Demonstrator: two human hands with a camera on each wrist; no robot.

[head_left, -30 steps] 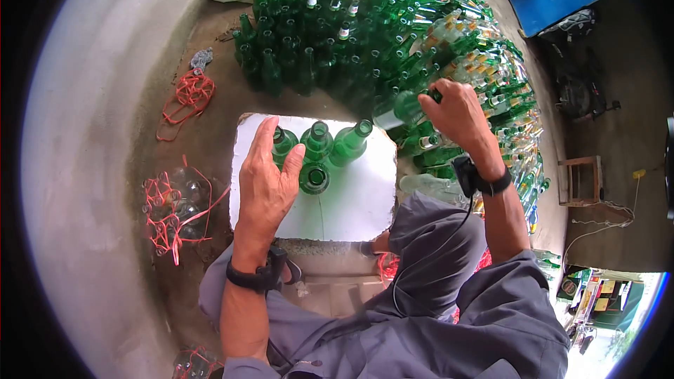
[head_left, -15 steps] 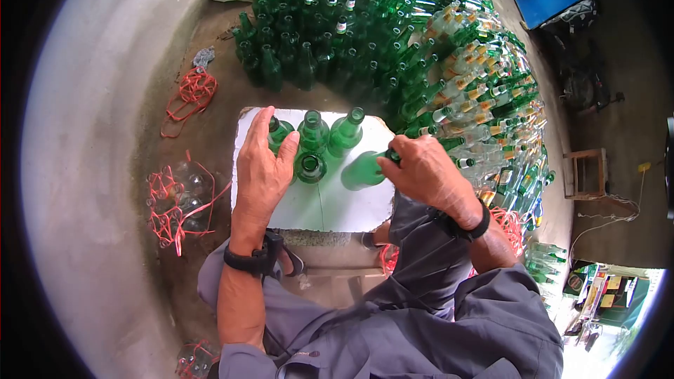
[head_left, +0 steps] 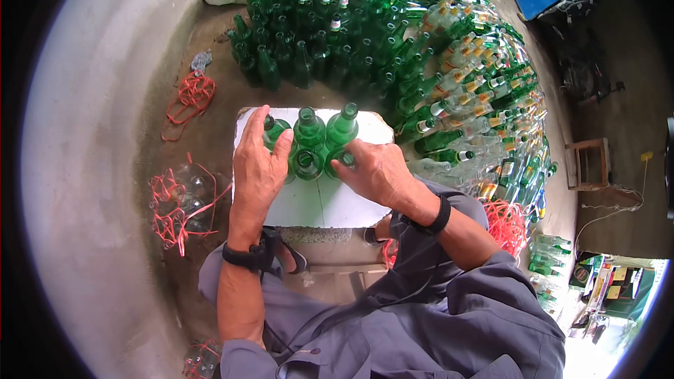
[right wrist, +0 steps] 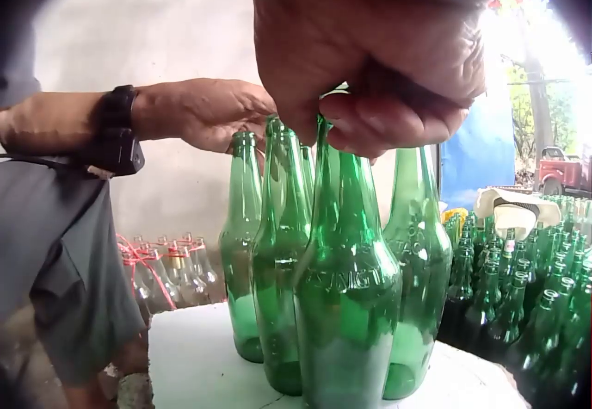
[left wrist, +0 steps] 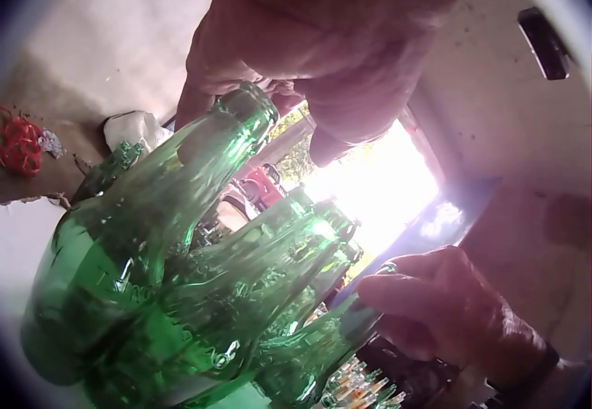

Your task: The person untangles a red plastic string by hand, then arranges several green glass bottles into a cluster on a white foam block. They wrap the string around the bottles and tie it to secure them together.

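Several green glass bottles [head_left: 309, 128] stand upright in a tight cluster on a white board [head_left: 288, 207]. My right hand [head_left: 379, 174] pinches the neck of the front right bottle [right wrist: 347, 275], which stands against the others. Along the cluster's left side lies my left hand [head_left: 258, 163], fingers stretched forward and thumb apart, beside the left bottle [head_left: 274, 132]. The left wrist view shows that hand [left wrist: 314, 48] close over a bottle's mouth. Part of the front left of the cluster is hidden behind the left hand.
A large mass of green and clear bottles [head_left: 351, 42] fills the floor beyond and right of the board. Left lie red twine [head_left: 191, 95] and clear bottles tied with it [head_left: 184, 200]. More red twine [head_left: 507, 224] sits by the right knee.
My right hand has brought a green bottle from the right over the board and stood it against the cluster. The left hand has stayed beside the left bottle.
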